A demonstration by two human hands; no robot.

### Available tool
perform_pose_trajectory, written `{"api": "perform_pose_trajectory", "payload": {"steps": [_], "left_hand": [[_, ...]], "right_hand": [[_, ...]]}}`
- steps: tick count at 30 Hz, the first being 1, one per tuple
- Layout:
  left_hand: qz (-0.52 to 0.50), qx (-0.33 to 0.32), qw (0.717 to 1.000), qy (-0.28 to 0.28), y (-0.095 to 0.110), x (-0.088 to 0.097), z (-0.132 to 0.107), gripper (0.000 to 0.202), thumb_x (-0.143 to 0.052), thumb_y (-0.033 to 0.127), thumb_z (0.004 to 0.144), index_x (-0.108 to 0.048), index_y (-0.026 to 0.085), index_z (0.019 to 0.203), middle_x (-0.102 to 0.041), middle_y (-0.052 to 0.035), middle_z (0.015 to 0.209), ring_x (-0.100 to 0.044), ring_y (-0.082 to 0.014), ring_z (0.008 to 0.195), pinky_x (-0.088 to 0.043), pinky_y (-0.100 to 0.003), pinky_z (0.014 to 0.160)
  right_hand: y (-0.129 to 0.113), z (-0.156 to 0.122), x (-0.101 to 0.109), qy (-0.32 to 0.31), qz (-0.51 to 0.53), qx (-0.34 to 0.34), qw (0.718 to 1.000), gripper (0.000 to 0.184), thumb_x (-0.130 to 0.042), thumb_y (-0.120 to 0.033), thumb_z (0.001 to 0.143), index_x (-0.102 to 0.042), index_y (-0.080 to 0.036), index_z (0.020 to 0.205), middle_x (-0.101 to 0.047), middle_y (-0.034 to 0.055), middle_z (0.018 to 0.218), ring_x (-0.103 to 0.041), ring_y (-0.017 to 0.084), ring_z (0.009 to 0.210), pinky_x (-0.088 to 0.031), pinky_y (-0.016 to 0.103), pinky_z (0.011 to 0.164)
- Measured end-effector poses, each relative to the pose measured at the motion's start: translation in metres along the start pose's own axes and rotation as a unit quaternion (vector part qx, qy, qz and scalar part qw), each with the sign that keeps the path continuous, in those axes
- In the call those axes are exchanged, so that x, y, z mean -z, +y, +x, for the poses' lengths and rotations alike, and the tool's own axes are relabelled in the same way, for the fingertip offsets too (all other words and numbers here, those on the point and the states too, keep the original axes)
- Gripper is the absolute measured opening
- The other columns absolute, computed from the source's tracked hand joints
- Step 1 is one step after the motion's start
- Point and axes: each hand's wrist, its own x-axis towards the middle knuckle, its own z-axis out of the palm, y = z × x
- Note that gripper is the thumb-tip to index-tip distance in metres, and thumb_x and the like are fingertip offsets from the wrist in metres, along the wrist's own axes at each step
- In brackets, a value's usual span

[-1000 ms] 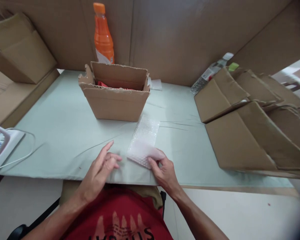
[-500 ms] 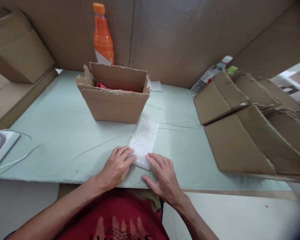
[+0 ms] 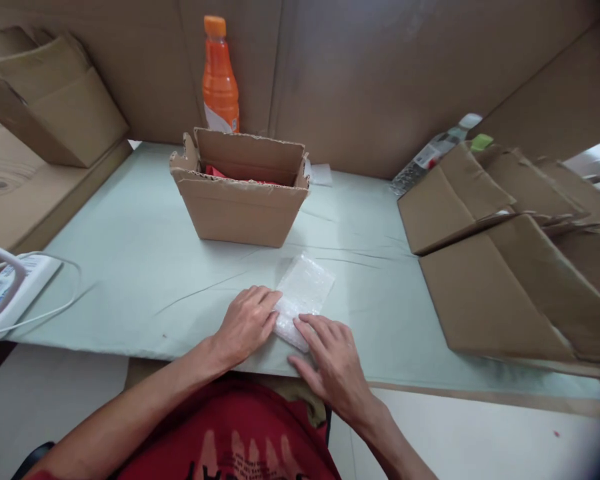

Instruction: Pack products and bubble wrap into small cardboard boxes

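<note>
A clear bubble wrap sheet [image 3: 307,283] lies on the table in front of me, its near end doubled into a thicker folded part. My left hand [image 3: 250,322] is closed at the left side of that fold, fingers bent together and pressing it down. On the right side, my right hand [image 3: 330,353] grips the fold with bent fingertips on top, its thumb apart near the front edge. Whether anything lies inside the fold cannot be made out. Beyond the wrap stands an open cardboard box [image 3: 243,213] with red packaging [image 3: 230,176] inside.
An orange drink bottle [image 3: 221,87] stands behind the box. On the right are open cardboard bins [image 3: 495,293] and a leaning clear bottle [image 3: 430,157]. A white power strip [image 3: 27,283] with a cable sits at left, below another carton [image 3: 75,100]. A pale green cloth [image 3: 130,267] covers the table.
The near end of the bubble wrap, flat before, is now folded over on itself. Both hands stay at its sides, and the sheet has turned slightly. The whole view has shifted a little.
</note>
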Motion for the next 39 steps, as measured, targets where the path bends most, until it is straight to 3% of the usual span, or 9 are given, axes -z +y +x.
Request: {"api": "perform_pose_trajectory", "payload": {"steps": [4, 8, 18, 20, 24, 29, 34, 37, 39], "left_hand": [[-0.059, -0.065, 0.996, 0.014, 0.004, 0.013, -0.012, 0.045, -0.057, 0.020, 0.090, -0.053, 0.016, 0.135, -0.064, -0.0148, 0.129, -0.056, -0.0295, 0.121, -0.047, -0.050, 0.103], [-0.115, -0.035, 0.993, -0.016, 0.005, 0.020, -0.026, 0.050, -0.051, 0.011, 0.089, -0.050, 0.020, 0.139, -0.071, -0.0087, 0.113, -0.065, -0.0224, 0.102, -0.052, -0.042, 0.094], [-0.087, 0.105, 0.991, 0.004, -0.009, 0.006, -0.008, 0.036, -0.056, 0.025, 0.091, -0.060, 0.017, 0.126, -0.069, -0.0095, 0.103, -0.066, -0.0228, 0.090, -0.056, -0.041, 0.082], [-0.199, 0.188, 0.961, 0.041, -0.006, 0.006, -0.017, 0.043, -0.057, 0.032, 0.092, -0.054, 0.018, 0.132, -0.067, -0.0094, 0.107, -0.065, -0.0195, 0.087, -0.057, -0.035, 0.075], [-0.453, 0.305, 0.836, 0.056, 0.005, -0.001, -0.037, 0.069, -0.063, 0.036, 0.086, -0.038, 0.015, 0.146, -0.061, -0.0173, 0.129, -0.065, -0.0239, 0.111, -0.056, -0.038, 0.089], [-0.578, 0.367, 0.727, 0.047, 0.019, -0.003, -0.035, 0.078, -0.066, 0.031, 0.077, -0.038, 0.014, 0.148, -0.067, -0.0116, 0.117, -0.065, -0.0224, 0.103, -0.052, -0.034, 0.088], [-0.536, 0.322, 0.780, 0.012, 0.024, -0.001, -0.032, 0.066, -0.062, 0.022, 0.077, -0.048, 0.017, 0.141, -0.070, -0.0062, 0.107, -0.064, -0.0164, 0.085, -0.053, -0.029, 0.077], [-0.427, 0.239, 0.872, 0.019, 0.017, 0.009, -0.028, 0.056, -0.063, 0.021, 0.080, -0.053, 0.019, 0.136, -0.069, -0.0087, 0.114, -0.067, -0.0208, 0.095, -0.056, -0.034, 0.085], [-0.277, 0.134, 0.945, 0.107, 0.007, 0.028, -0.016, 0.056, -0.064, 0.022, 0.084, -0.051, 0.021, 0.139, -0.065, -0.0120, 0.127, -0.063, -0.0259, 0.113, -0.053, -0.042, 0.097]], "right_hand": [[0.007, 0.004, -0.013, 0.015, 0.076, -0.060, 0.995, 0.026, -0.051, -0.018, 0.099, -0.063, -0.019, 0.123, -0.075, 0.0094, 0.105, -0.069, 0.023, 0.091, -0.052, 0.039, 0.080], [0.010, -0.001, -0.007, -0.035, 0.168, -0.135, 0.976, 0.027, -0.054, -0.026, 0.099, -0.063, -0.024, 0.124, -0.075, 0.0066, 0.110, -0.071, 0.022, 0.094, -0.057, 0.036, 0.079], [0.011, 0.009, -0.009, -0.020, 0.026, -0.014, 0.999, 0.026, -0.058, -0.024, 0.096, -0.063, -0.019, 0.122, -0.073, 0.0112, 0.114, -0.066, 0.028, 0.100, -0.050, 0.044, 0.083], [0.014, 0.015, -0.016, 0.018, 0.065, -0.061, 0.996, 0.023, -0.054, -0.021, 0.098, -0.065, -0.019, 0.118, -0.075, 0.0095, 0.106, -0.068, 0.025, 0.093, -0.052, 0.040, 0.080], [0.011, 0.022, -0.018, 0.022, 0.201, -0.166, 0.965, 0.022, -0.058, -0.028, 0.096, -0.069, -0.022, 0.114, -0.076, 0.0069, 0.104, -0.071, 0.022, 0.093, -0.057, 0.034, 0.081], [0.008, 0.021, -0.013, -0.009, 0.255, -0.158, 0.954, 0.022, -0.062, -0.031, 0.093, -0.071, -0.024, 0.112, -0.075, 0.0069, 0.112, -0.070, 0.025, 0.104, -0.057, 0.038, 0.091], [0.015, 0.022, -0.009, -0.018, 0.295, -0.179, 0.938, 0.064, -0.072, -0.051, 0.083, -0.058, -0.019, 0.137, -0.066, 0.0146, 0.132, -0.068, 0.031, 0.113, -0.058, 0.041, 0.091], [0.015, 0.030, -0.004, -0.086, 0.349, -0.191, 0.913, 0.037, -0.066, -0.049, 0.087, -0.071, -0.019, 0.108, -0.076, 0.0068, 0.097, -0.072, 0.024, 0.083, -0.060, 0.031, 0.073], [0.019, 0.033, 0.000, -0.070, 0.352, -0.217, 0.908, 0.028, -0.062, -0.044, 0.091, -0.072, -0.019, 0.096, -0.075, 0.0039, 0.086, -0.071, 0.021, 0.076, -0.058, 0.028, 0.068]]}}
